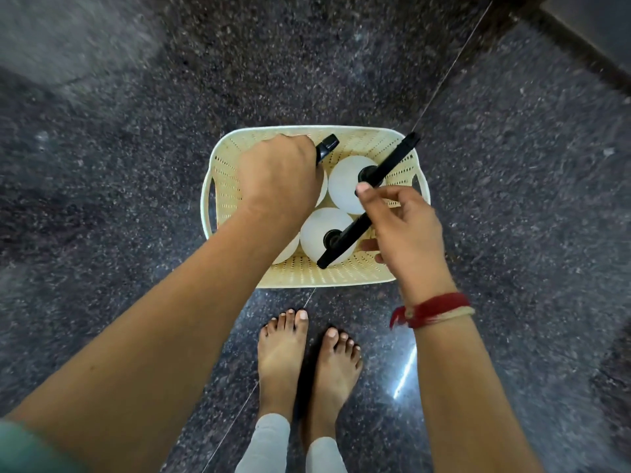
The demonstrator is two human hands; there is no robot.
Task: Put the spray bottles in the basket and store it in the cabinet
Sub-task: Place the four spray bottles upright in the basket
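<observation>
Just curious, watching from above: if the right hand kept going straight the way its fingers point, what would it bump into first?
Probably the black spray head of the near white bottle in the basket. The right hand points left toward it and is almost touching; depth is hard to judge from above.

Home — polished granite floor (512, 199), bare feet (307, 356)

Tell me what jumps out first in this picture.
A cream basket sits on the dark speckled floor, packed with white spray bottles with black tops. The left hand grips one bottle's top while the right hand hovers at another. Bare feet stand just below the basket.
</observation>
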